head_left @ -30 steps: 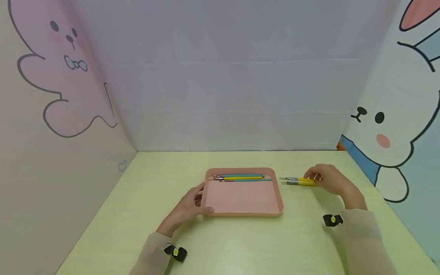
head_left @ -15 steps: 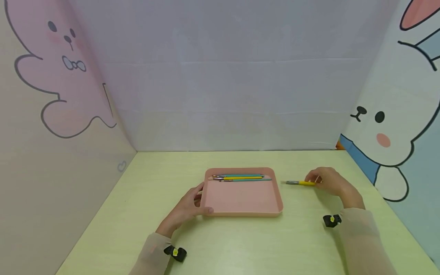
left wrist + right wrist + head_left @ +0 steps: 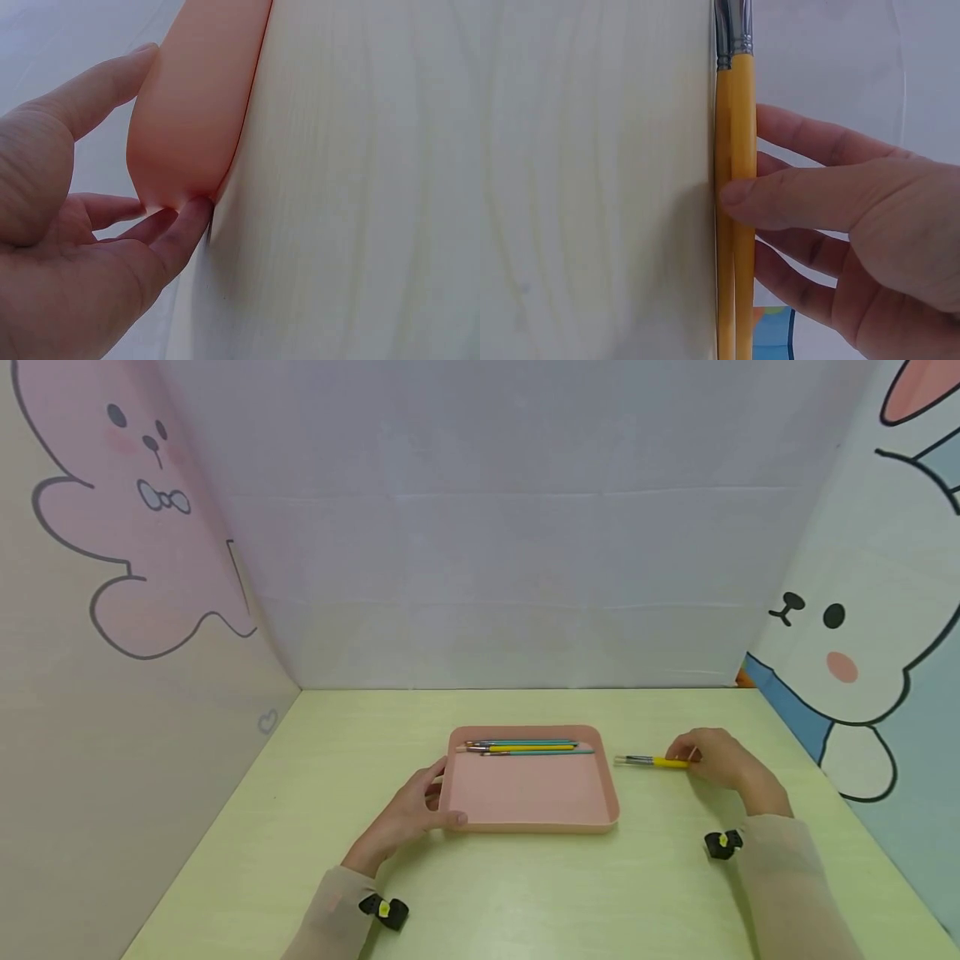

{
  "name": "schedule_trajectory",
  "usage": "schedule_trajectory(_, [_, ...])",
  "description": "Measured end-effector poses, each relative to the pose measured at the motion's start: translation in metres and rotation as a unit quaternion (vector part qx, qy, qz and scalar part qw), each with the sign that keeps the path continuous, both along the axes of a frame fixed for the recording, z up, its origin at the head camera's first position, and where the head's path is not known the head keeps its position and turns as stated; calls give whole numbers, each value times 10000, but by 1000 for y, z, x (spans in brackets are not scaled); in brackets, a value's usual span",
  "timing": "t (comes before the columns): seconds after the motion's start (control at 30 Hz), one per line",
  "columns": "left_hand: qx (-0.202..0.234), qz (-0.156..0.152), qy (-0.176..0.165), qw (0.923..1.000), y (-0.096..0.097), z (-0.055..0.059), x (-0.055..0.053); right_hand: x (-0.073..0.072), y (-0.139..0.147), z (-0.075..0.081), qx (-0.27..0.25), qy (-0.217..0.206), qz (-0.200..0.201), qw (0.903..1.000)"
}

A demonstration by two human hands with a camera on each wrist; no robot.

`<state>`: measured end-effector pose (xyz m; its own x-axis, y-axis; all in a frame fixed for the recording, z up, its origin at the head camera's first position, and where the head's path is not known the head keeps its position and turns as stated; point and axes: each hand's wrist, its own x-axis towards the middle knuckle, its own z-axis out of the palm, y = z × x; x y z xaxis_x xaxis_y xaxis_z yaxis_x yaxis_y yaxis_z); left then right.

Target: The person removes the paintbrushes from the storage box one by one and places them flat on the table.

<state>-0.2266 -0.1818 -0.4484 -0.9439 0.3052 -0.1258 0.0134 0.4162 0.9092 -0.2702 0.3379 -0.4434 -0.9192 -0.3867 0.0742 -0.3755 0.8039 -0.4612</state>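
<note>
Two yellow brushes [image 3: 743,135] pinched between the thumb and fingers of the right hand [image 3: 723,762], right of centre in the head view.
The left hand [image 3: 405,812] is clamped on the left end of the pink tray [image 3: 528,793], lower centre; more brushes [image 3: 531,748] lie along its upper part.
</note>
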Motion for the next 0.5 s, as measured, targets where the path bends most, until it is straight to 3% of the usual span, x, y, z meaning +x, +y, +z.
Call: schedule_trajectory(0.5, [32,-24,-13,10000,0,0,0,-2,-1,-4,29,19,-4,10000])
